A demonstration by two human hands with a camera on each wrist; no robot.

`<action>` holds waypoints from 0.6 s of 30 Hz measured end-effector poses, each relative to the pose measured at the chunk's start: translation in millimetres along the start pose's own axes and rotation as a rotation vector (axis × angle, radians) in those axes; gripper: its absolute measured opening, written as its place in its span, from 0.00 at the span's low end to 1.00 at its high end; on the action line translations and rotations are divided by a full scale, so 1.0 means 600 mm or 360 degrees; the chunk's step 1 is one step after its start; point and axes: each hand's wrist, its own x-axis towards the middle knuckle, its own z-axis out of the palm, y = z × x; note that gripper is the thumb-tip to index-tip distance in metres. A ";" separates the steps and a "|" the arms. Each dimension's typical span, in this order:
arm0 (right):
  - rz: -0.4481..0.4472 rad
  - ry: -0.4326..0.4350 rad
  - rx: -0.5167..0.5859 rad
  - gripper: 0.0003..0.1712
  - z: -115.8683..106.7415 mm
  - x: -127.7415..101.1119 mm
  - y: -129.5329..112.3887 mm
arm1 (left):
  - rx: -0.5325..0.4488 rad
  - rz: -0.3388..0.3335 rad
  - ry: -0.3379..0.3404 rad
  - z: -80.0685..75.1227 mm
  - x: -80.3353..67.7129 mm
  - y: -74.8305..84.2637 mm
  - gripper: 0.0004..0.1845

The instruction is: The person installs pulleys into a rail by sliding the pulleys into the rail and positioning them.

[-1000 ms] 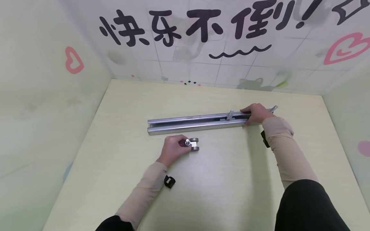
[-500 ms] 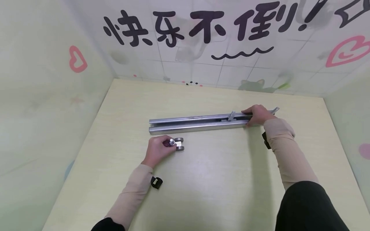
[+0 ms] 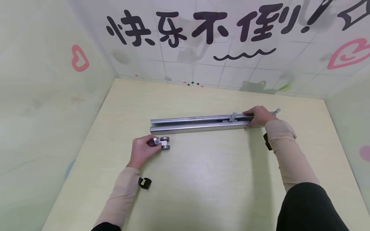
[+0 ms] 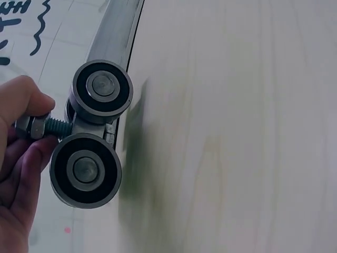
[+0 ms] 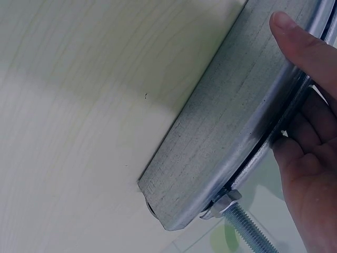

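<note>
My left hand (image 3: 140, 150) pinches the bolt of a small roller trolley (image 3: 165, 143) in front of the rail's left end. The left wrist view shows the trolley's bearing wheels (image 4: 86, 169) and the threaded bolt (image 4: 58, 127) between thumb and fingers. A silver slotted metal rail (image 3: 196, 127) lies across the table. Near its right end my right hand (image 3: 259, 116) grips it, with the thumb on the side wall (image 5: 210, 137) in the right wrist view. One upright bolt (image 3: 233, 116) stands in the slot left of that hand, and another bolt (image 3: 277, 112) sticks out at the right end.
The pale wood-look tabletop (image 3: 202, 179) is bounded by a printed back wall (image 3: 190, 70) and side walls on the left (image 3: 57, 112) and right (image 3: 349, 118). The back wall stands a short way behind the rail.
My left hand has moved left with the roller trolley, from below the rail's middle-left part to near its left end. My right hand keeps its grip and the rail stays put.
</note>
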 end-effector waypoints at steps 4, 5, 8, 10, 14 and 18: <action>0.0002 -0.0004 0.0002 0.38 0.000 0.000 0.002 | 0.0034 -0.0036 0.0036 -0.015 -0.002 -0.010 0.08; -0.0001 -0.0004 0.0001 0.38 0.001 0.000 0.002 | 0.0037 -0.0049 0.0043 -0.019 -0.003 -0.014 0.08; -0.0011 0.0002 -0.0004 0.38 0.001 0.001 0.003 | 0.0066 -0.0084 0.0064 -0.028 -0.005 -0.022 0.08; -0.0014 0.0007 -0.0003 0.38 0.001 0.001 0.003 | 0.0081 -0.0101 0.0085 -0.034 -0.006 -0.028 0.08; -0.0009 0.0007 -0.0007 0.38 0.001 0.000 0.003 | 0.0101 -0.0115 0.0135 -0.045 -0.008 -0.039 0.08; -0.0008 0.0011 -0.0013 0.38 0.001 0.000 0.002 | 0.0092 -0.0141 0.0179 -0.054 -0.006 -0.050 0.09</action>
